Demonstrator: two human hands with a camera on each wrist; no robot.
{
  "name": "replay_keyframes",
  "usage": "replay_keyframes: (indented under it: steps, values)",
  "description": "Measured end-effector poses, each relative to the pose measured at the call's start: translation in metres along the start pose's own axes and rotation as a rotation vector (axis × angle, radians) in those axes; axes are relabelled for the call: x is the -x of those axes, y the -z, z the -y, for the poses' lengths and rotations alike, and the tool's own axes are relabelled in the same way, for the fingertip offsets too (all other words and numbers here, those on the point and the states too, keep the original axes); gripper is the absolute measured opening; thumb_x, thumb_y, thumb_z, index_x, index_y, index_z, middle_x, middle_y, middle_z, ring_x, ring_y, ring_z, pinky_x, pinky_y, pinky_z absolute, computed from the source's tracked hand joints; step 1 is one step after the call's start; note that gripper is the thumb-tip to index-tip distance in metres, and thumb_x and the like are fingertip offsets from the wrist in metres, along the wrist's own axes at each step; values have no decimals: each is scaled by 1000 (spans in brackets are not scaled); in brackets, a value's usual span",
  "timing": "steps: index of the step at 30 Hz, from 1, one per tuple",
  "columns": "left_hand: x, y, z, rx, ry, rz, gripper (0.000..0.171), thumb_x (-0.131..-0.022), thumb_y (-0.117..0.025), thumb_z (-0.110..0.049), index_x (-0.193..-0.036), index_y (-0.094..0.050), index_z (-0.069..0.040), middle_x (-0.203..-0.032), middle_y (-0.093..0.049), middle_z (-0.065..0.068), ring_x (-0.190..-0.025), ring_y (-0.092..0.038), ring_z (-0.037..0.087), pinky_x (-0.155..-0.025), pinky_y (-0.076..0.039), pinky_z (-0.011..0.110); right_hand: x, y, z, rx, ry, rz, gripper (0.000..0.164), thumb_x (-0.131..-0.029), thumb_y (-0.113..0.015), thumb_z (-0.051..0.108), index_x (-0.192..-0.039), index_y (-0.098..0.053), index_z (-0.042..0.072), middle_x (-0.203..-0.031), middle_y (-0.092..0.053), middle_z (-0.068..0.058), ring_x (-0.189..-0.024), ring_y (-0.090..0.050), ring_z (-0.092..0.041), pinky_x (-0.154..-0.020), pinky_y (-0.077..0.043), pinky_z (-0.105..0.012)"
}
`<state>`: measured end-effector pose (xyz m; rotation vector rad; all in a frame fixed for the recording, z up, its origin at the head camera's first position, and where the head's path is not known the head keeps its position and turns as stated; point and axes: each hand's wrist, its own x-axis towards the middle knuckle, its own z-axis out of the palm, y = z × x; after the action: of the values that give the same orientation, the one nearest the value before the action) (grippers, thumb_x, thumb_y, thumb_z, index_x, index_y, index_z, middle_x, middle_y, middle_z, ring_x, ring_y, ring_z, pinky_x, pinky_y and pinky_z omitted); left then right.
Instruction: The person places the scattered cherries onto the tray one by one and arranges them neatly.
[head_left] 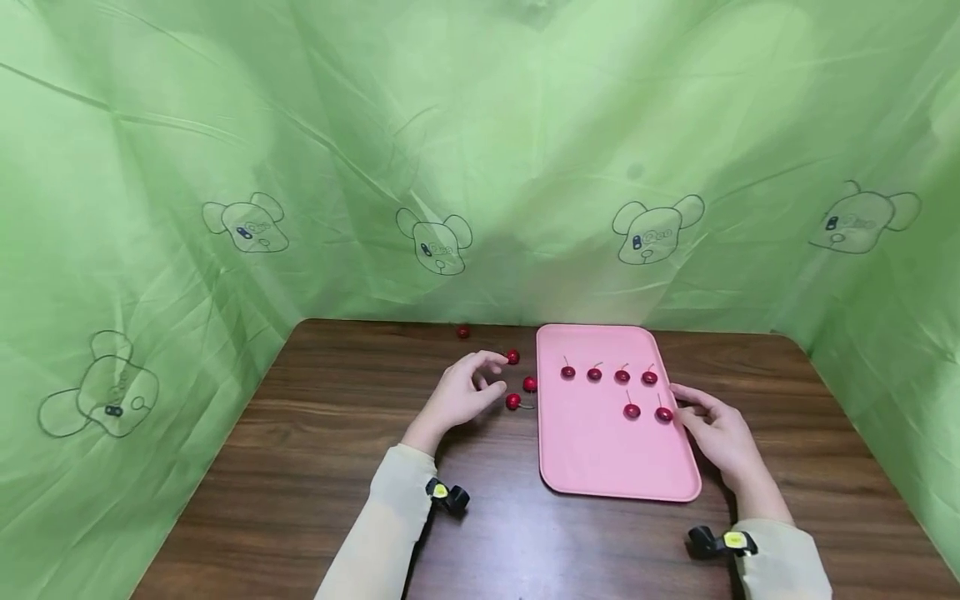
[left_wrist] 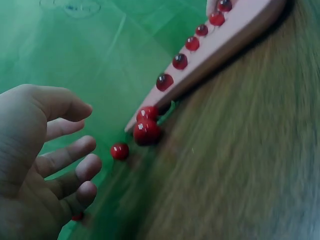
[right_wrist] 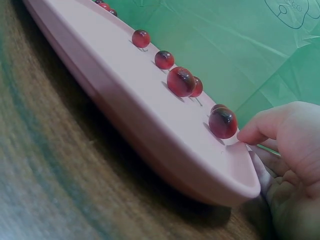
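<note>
A pink tray (head_left: 607,467) lies on the wooden table, bearing several red cherries with stems: an upper row, including this cherry (head_left: 567,372), and two lower down, near the right rim. My right hand (head_left: 716,429) holds the tray's right edge, thumb at the rim and fingers along the outer side, as the right wrist view shows. Left of the tray, my left hand (head_left: 465,390) hovers with thumb and fingers apart and nothing between them. Its index fingertip is close to a loose cherry (head_left: 513,357); two more, an upper cherry (head_left: 530,383) and a lower cherry (head_left: 513,401), lie nearer the tray.
Another cherry (head_left: 462,332) sits at the table's back edge, beyond my left hand. Green cloth (head_left: 525,167) with mouse-like drawings hangs behind and at both sides of the table (head_left: 322,467). Each sleeve carries a black wrist camera.
</note>
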<state>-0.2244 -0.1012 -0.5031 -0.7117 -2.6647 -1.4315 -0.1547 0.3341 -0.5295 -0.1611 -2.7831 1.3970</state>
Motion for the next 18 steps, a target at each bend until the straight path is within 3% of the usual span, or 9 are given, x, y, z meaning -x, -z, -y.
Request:
replay_keyframes:
  steps: [7, 13, 18]
  values:
    - [1, -1, 12, 11, -5, 32, 41, -97, -78, -12, -137, -70, -8, -121, -75, 11, -82, -65, 16, -70, -55, 30, -1, -2, -1, -31, -10, 20, 47, -112, -61, 25, -156, -60, 9, -126, -71, -20, -101, -63, -15, -77, -53, -23]
    - [1, -8, 12, 11, 0, 67, 39, -98, -78, -11, -136, -71, -9, -123, -76, 7, -83, -66, 15, -74, -54, 29, -2, -2, -1, -36, -3, 3, 46, -111, -63, 22, -155, -61, 8, -126, -72, -20, -100, -64, -11, -78, -53, -21]
    - [3, -18, 13, 4, -6, 85, 35, -98, -79, -11, -133, -73, -9, -124, -78, 5, -82, -66, 14, -73, -53, 27, 3, -1, -1, -41, -31, 23, 48, -113, -61, 26, -157, -58, 8, -129, -71, -22, -105, -65, -19, -78, -55, -23]
